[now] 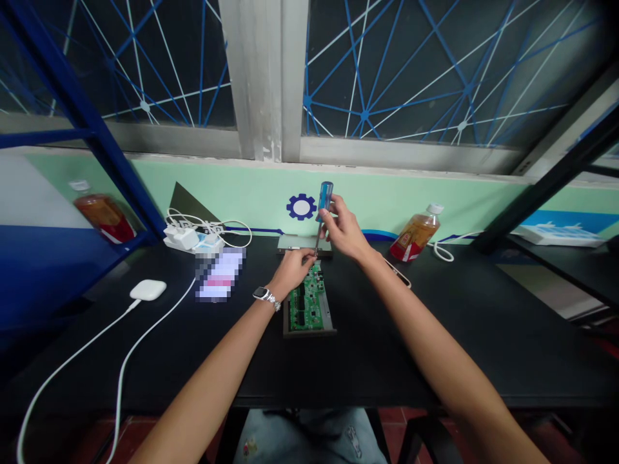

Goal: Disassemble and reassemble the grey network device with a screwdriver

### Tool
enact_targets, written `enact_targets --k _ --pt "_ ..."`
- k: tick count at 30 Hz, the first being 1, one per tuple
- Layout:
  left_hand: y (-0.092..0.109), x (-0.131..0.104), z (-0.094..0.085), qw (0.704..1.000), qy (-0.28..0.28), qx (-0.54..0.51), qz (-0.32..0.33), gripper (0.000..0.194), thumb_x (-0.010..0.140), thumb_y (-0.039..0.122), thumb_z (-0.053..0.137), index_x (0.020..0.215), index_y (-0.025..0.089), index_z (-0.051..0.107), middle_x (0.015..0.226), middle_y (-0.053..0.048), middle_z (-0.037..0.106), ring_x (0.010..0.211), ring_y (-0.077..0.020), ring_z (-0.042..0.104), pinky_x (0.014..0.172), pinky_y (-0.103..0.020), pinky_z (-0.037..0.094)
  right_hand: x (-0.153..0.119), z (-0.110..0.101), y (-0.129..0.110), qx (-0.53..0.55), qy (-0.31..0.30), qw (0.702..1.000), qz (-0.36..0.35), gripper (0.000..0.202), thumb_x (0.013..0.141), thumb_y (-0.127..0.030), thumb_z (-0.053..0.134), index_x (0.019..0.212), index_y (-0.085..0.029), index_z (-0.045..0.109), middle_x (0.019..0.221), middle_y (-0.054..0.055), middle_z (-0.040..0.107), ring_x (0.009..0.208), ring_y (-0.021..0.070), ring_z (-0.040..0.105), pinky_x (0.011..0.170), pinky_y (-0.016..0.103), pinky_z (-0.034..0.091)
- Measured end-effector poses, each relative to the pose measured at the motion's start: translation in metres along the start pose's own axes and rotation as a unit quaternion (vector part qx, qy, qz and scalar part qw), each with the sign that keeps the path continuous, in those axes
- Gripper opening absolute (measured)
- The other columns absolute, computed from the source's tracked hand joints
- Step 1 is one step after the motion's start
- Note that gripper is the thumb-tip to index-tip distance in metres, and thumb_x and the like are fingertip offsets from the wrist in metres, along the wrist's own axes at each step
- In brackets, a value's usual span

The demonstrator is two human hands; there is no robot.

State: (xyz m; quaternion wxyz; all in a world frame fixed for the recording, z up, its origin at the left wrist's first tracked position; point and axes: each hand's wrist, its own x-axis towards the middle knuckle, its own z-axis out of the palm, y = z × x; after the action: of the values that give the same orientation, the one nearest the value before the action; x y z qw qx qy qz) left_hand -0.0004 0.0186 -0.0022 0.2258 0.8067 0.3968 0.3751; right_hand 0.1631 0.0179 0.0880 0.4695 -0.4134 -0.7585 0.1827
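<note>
The right hand (346,228) is gripping a blue-handled screwdriver (325,196) nearly upright; the left hand (292,267) is holding its fingertips by the tip, their pinch unclear. A green circuit board (310,304) is lying just beside, on the table (483,303).

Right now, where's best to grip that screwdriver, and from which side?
Probably the top of the screwdriver's blue handle, from above: it stands nearly upright, handle up, with the right hand gripping lower and the left hand near the tip.
</note>
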Motion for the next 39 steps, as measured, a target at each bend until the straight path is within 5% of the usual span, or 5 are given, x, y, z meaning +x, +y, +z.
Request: enact_targets --k 7,12,20,31,39 --pt "0.003 -0.001 -0.002 0.998 0.0 -0.053 0.024 0.027 0.098 0.025 0.044 0.107 0.018 0.068 0.104 -0.007 0.075 0.101 -0.0221 0.069 0.09 -0.03 0.049 -0.001 0.001 -0.003 -0.037 0.009 0.998 0.043 0.04 0.091 -0.058 0.049 0.115 -0.025 0.047 0.096 0.004 0.062 0.061 0.0142 0.061 0.058 0.027 0.048" --pt "0.003 -0.001 -0.001 0.999 0.005 -0.048 0.014 0.025 0.097 0.027 0.047 0.102 0.018 0.07 0.098 -0.006 0.076 0.094 -0.0221 0.07 0.087 -0.03 0.05 0.0 0.002 -0.003 -0.116 0.051 0.99 0.063 0.039 0.084 -0.059 0.059 0.09 -0.02 0.056 0.07 0.002 0.059 0.059 0.015 0.053 0.059 0.029 0.043" --pt "0.002 -0.001 0.0 0.998 0.013 -0.062 0.018 0.025 0.096 0.027 0.047 0.1 0.018 0.069 0.095 -0.006 0.076 0.091 -0.0216 0.07 0.084 -0.029 0.049 0.003 0.003 -0.002 -0.105 0.102 0.989 0.023 0.049 0.076 -0.06 0.068 0.061 -0.021 0.043 0.054 -0.004 0.042 0.053 0.0103 0.034 0.052 0.025 0.033" --pt "-0.001 0.002 0.001 0.995 -0.004 -0.101 0.019 0.023 0.095 0.028 0.049 0.1 0.017 0.067 0.095 -0.007 0.076 0.09 -0.022 0.071 0.083 -0.03 0.051 0.005 -0.007 0.002 -0.033 0.025 0.999 0.007 0.038 0.083 -0.056 0.062 0.077 -0.019 0.057 0.064 0.0 0.055 0.059 0.0145 0.05 0.055 0.028 0.039" --pt "0.001 0.001 -0.001 0.993 0.003 -0.117 0.017 0.02 0.093 0.026 0.051 0.098 0.016 0.068 0.093 -0.007 0.076 0.086 -0.0203 0.071 0.08 -0.029 0.052 0.01 -0.007 0.006 0.101 -0.061 0.991 0.07 0.038 0.08 -0.054 0.067 0.089 -0.017 0.061 0.07 0.001 0.06 0.058 0.0151 0.062 0.05 0.028 0.05"
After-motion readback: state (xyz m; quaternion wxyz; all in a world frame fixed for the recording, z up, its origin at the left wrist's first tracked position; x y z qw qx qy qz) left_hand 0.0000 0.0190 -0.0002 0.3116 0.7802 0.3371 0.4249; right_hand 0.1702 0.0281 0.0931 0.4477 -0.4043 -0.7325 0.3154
